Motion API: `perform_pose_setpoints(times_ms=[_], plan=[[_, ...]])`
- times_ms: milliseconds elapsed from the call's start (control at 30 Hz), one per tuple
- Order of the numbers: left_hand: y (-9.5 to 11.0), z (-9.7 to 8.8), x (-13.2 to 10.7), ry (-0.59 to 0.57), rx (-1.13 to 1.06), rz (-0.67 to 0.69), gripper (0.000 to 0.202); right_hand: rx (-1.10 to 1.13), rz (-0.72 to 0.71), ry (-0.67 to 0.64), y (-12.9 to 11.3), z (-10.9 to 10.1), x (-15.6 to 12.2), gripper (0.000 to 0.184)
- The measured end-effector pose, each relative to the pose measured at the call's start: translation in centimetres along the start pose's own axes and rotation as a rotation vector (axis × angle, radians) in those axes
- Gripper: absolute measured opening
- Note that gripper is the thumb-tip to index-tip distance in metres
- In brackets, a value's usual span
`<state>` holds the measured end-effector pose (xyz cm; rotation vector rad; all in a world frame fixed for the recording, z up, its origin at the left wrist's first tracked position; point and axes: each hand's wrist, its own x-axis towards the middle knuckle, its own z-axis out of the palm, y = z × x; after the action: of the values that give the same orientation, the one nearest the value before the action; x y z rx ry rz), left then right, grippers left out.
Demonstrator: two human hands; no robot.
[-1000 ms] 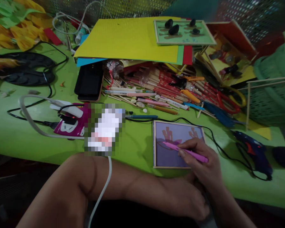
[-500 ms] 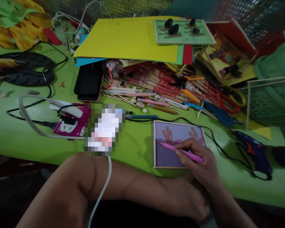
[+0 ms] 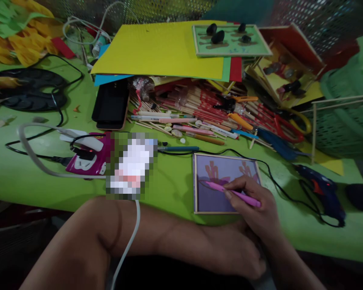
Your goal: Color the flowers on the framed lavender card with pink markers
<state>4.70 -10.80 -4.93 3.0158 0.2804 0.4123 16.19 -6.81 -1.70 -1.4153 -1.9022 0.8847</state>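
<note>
My right hand [image 3: 257,201] pinches a pink marker pen [image 3: 246,198], its tip down at a purple card [image 3: 214,203] framed with thin wooden sticks. Brown plant-like shapes [image 3: 212,171] stand on the card, and a thin brown curve runs to the left of the pen tip. Some of the drawing is covered by my right hand. Below the card, at the table's near edge, my left hand [image 3: 240,249] rests close to my right wrist. Its fingers curl under, out of sight, so anything inside them is hidden.
Left of the card lies a blurred lit phone [image 3: 133,165] on a white cable, beside a magenta power strip [image 3: 90,161]. A glue gun [image 3: 322,191] sits at the right, its black cord passing behind the card. Sticks, pens, scissors [image 3: 290,127] and yellow paper [image 3: 157,48] crowd the back.
The pen tip has shifted slightly to the right across the card, and more of the brown curve shows to its left. My left hand stays where it was.
</note>
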Motion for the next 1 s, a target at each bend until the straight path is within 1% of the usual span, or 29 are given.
perform_pose_setpoints(times_ms=[100,267,433,567,767,1000], plan=[[-0.05,0.19,0.07,0.063,-0.091,0.082,0.018,-0.005,0.010,0.015,-0.09,0.00,-0.04,0.005],[-0.18,0.28,0.00,0.105,-0.133,0.079,0.017,0.010,0.008,0.033,-0.19,0.02,0.01,0.006],[-0.15,0.39,-0.23,0.129,-0.147,0.096,0.010,0.018,0.011,0.056,-0.23,-0.16,-0.14,0.007],[-0.13,0.58,-0.22,0.162,-0.139,0.087,0.010,0.008,0.015,0.079,-0.26,-0.31,-0.16,0.008],[-0.18,0.35,-0.23,0.152,-0.131,0.077,0.008,0.010,0.027,0.100,-0.03,-0.45,-0.39,0.010],[-0.13,0.59,-0.28,0.143,-0.152,0.095,0.007,0.019,0.036,0.092,0.30,-0.57,-0.56,0.010]])
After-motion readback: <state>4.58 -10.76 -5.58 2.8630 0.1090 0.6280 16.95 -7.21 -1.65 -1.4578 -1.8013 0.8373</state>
